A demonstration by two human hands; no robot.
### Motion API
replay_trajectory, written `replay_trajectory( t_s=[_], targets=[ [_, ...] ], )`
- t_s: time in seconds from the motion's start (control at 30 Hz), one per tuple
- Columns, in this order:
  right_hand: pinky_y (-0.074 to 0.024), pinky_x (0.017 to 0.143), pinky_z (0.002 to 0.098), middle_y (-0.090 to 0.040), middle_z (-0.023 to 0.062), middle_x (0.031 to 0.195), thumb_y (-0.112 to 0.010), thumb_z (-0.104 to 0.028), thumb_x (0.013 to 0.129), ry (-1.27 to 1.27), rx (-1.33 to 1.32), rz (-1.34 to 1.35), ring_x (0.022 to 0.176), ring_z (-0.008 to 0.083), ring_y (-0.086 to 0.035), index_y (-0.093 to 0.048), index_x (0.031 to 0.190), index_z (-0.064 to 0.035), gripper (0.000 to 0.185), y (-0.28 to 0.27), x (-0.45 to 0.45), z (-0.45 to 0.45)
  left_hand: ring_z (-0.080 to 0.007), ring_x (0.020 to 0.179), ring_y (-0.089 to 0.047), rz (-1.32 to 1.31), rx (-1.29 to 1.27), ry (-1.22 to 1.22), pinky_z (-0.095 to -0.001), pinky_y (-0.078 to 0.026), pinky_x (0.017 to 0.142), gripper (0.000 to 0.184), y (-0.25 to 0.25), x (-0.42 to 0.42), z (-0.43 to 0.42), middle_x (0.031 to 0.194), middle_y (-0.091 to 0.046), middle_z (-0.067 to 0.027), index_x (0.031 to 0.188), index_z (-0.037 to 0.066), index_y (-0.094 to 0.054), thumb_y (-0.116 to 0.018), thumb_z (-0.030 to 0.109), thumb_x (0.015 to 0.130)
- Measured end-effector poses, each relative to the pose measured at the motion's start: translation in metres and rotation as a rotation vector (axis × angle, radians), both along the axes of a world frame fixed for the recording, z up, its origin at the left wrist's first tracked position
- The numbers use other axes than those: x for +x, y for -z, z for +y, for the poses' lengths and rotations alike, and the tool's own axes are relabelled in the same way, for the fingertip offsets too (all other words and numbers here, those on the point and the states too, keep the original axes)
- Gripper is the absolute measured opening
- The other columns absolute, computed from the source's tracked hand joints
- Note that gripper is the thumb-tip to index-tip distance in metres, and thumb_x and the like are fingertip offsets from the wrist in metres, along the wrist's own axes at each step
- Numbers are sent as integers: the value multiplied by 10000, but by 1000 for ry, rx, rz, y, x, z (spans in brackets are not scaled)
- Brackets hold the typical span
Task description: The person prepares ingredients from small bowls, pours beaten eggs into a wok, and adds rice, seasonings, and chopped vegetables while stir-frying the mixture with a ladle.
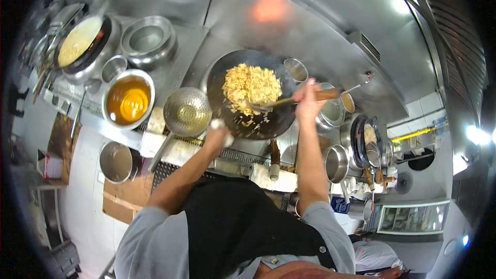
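A dark wok (217, 93) sits on the stove in front of me, with a heap of yellowish fried rice (253, 87) in it. My right hand (309, 102) is closed round the wooden handle of a wok ladle (283, 102). The ladle's head lies against the rice, partly hidden by it. At the wok's near left edge my left hand (218, 138) is closed on a folded white cloth (218, 123). Whether the cloth grips the wok's rim I cannot tell. Close to the left hand, a round perforated strainer (187, 112) holds some yellowish liquid or reflection.
Left of the strainer stands a bowl of amber oil (129, 101). Metal pots (148, 39) and another pan of food (77, 44) are further left. On the right are a saucepan (336, 164) and several pans. A steel back wall (310, 26) rises behind the wok.
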State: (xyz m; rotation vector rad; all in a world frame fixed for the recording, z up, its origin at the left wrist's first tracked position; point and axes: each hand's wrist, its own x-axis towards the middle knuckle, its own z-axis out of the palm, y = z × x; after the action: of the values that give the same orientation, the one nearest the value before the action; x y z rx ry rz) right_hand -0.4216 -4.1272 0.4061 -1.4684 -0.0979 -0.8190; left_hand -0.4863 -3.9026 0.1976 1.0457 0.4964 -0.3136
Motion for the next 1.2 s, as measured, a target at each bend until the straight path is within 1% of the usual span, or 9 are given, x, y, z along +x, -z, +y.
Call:
replay_trajectory(
  t_s=[0.13,0.23,0.3,0.47,0.53,0.63,0.73,0.87,1.2],
  targets=[
    [-393,429,310,-501,32,536,-612,-275,1030,-34,139,-117,435,138,-441,-483,651,-102,436,-78,-55,-44,-235,785,-639,23,-34,26,-385,-517,629,269,-3,-28,22,926,-631,-108,1066,16,-595,-616,8,799],
    [-462,535,320,-571,47,631,-580,-197,1029,93,161,-132,556,154,-524,-485,649,-100,403,16,-39,-26,-230,749,-627,-97,17,32,-386,-504,618,261,-1,5,5,898,-637,-117,1063,11,-595,-638,33,807],
    [-438,583,309,-589,21,676,-606,-73,976,15,-321,-33,604,142,-538,-556,708,-73,273,77,-16,0,-226,739,-625,-145,52,40,-383,-503,617,248,-11,26,-9,888,-638,-116,1049,12,-596,-644,44,807],
    [-397,502,290,-578,58,692,-612,-156,1022,-443,81,-213,565,137,-509,-553,870,-49,195,-6,-24,-9,-235,882,-655,-49,67,-9,-385,-526,776,345,-18,41,-27,1048,-681,-122,1152,-27,-619,-610,5,809],
    [-390,496,305,-547,47,648,-598,-139,1024,-463,287,-277,540,133,-487,-520,795,-51,257,38,0,-13,-247,880,-663,-96,45,-17,-377,-524,787,368,-2,42,-32,1058,-688,-130,1171,-43,-613,-616,20,808],
    [-378,506,311,-435,25,609,-504,-120,1054,-225,-206,78,514,132,-397,-408,748,-88,322,64,38,8,-241,842,-661,-108,120,12,-376,-527,756,346,19,52,-31,1015,-687,-125,1149,-36,-615,-616,36,810],
    [-401,537,328,-438,25,608,-501,-113,1054,-248,-54,77,522,137,-406,-405,751,-90,318,-1,18,9,-229,797,-654,-68,194,109,-374,-525,714,329,4,44,-24,980,-682,-117,1129,-28,-614,-627,57,812],
    [-389,522,298,-443,28,607,-495,-107,1059,-349,-1,-46,525,125,-409,-414,783,-76,289,66,35,22,-215,781,-644,-108,91,46,-378,-517,689,325,5,42,-27,953,-666,-107,1122,-36,-596,-642,72,819],
    [-421,547,278,-543,21,623,-566,-108,1027,-401,75,-56,580,109,-525,-516,772,-52,266,43,55,37,-200,808,-641,-153,186,-18,-363,-518,716,271,-1,43,-29,939,-668,-102,1069,-37,-612,-654,66,823]
  ],
)
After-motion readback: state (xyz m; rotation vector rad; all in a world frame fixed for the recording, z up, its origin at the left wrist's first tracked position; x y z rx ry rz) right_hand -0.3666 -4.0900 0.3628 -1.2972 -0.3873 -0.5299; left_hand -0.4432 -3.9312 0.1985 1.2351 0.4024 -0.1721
